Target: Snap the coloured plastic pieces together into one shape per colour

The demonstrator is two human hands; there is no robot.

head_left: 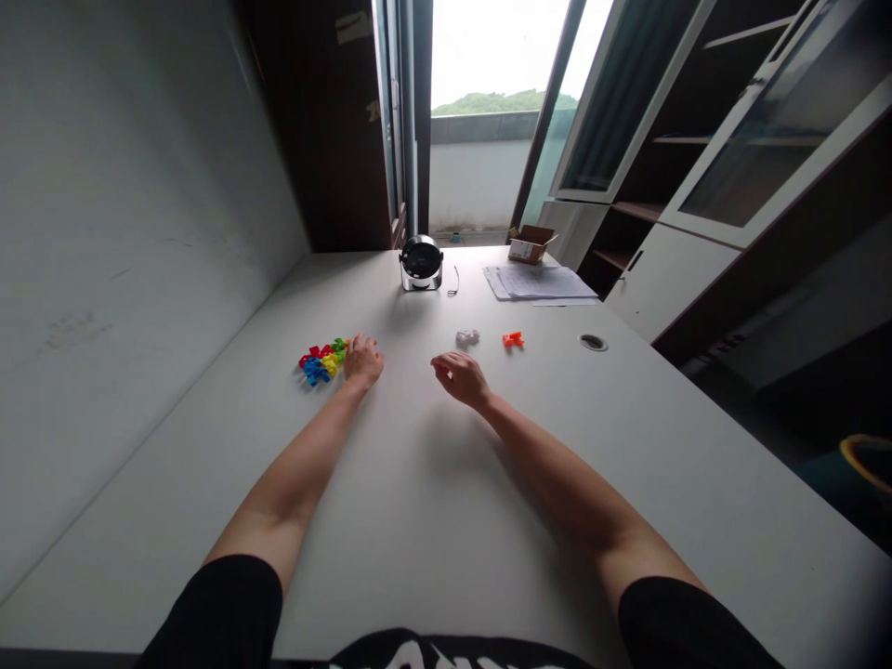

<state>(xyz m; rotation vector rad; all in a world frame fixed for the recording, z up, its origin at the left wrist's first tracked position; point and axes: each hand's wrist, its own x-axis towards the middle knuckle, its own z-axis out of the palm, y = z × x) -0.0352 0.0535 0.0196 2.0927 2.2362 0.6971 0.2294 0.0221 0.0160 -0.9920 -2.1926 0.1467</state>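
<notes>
My left hand [363, 361] rests on the white table [411, 520], its fingertips against the right end of a small heap of coloured plastic toy pieces [321, 361] in red, blue, yellow and green. It seems to hold nothing. My right hand [461, 379] lies loosely curled on the tabletop with nothing visible in it. Just beyond it sit a small white piece [467, 338] and, further right, an orange plastic piece [513, 340]. Neither hand touches these two pieces.
A round black-and-silver desk fan [421, 263] and a thin dark cable [453, 281] stand at the far side. Beyond lie papers [540, 282] and an open cardboard box [531, 244]. A round cable grommet [593, 343] sits in the tabletop. A wall runs along the left edge; cabinets stand right.
</notes>
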